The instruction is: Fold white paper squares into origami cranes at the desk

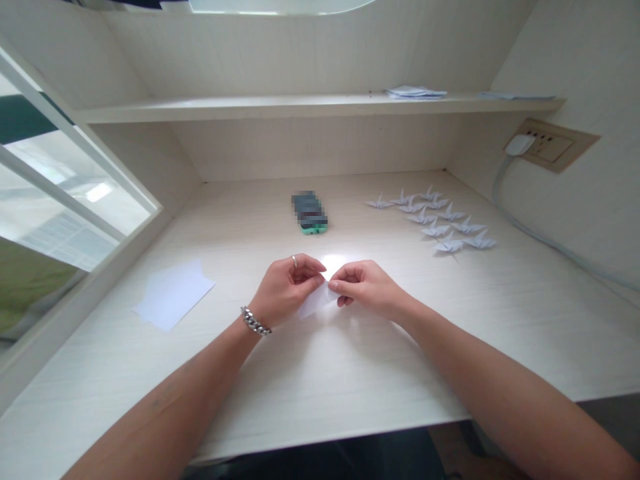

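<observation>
Between my two hands is a small folded sheet of white paper (pixel 316 303), held just above the desk. My left hand (pixel 289 283), with a ring and a chain bracelet, pinches its upper edge between thumb and fingers. Close beside it, my right hand (pixel 364 285) pinches the paper's right corner with thumb and forefinger. The fingers hide part of the folds. Several white paper cranes (pixel 434 220) stand grouped on the desk at the back right. A loose stack of white paper sheets (pixel 173 293) lies to the left of my left hand.
A dark phone-like object with a green end (pixel 310 213), partly pixelated, lies beyond my hands. Folded papers (pixel 415 92) rest on the shelf (pixel 250 110) above. At right, a white plug sits in a wall socket (pixel 553 145), its cable (pixel 540 237) running along the desk.
</observation>
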A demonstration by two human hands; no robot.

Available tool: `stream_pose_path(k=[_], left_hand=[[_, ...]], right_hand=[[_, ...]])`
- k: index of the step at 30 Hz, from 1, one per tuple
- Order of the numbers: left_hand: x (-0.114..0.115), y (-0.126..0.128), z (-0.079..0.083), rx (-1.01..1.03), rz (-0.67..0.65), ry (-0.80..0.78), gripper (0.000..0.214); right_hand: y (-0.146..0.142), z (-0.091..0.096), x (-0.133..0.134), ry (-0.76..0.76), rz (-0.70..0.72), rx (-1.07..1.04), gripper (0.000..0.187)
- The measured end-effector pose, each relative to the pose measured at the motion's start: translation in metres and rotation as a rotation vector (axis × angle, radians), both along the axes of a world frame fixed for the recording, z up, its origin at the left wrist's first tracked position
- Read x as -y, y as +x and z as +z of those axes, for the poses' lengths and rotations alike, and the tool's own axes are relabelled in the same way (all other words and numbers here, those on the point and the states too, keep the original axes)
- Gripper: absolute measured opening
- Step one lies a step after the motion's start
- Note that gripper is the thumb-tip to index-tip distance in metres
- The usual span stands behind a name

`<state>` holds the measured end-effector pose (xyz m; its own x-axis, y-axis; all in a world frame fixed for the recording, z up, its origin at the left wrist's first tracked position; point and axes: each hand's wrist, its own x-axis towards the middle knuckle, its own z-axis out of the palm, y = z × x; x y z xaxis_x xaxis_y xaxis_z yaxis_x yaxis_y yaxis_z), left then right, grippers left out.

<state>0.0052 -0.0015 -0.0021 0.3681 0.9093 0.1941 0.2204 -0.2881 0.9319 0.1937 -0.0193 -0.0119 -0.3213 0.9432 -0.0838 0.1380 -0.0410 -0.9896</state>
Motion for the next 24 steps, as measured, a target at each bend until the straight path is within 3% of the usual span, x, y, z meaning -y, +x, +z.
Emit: stream_pose_path(k=[4,11,17,24], left_hand=[[-0.003,-0.005,0.003,-0.012,0.042,-0.032,0.019],[-0.003,-0.006,0.007,-0.384,-0.074,0.04,0.023],[-0.005,-0.007,0.008,-0.377,0.007,0.047,0.024],[-0.005,-0.006,0.008,-0.384,0.032,0.079,0.023]], right_hand=[[0.005,0.005,-0.001,-0.04,-0.018,-0.022,0.014],[0.004,0.004,0.0,0.017,0.031,0.042,0.013],[0.011,0.007,-0.003,-0.085,-0.045,-0.044,0.015],[0.012,0.006,-0.004,0.016,-0.121,-0.009,0.019]])
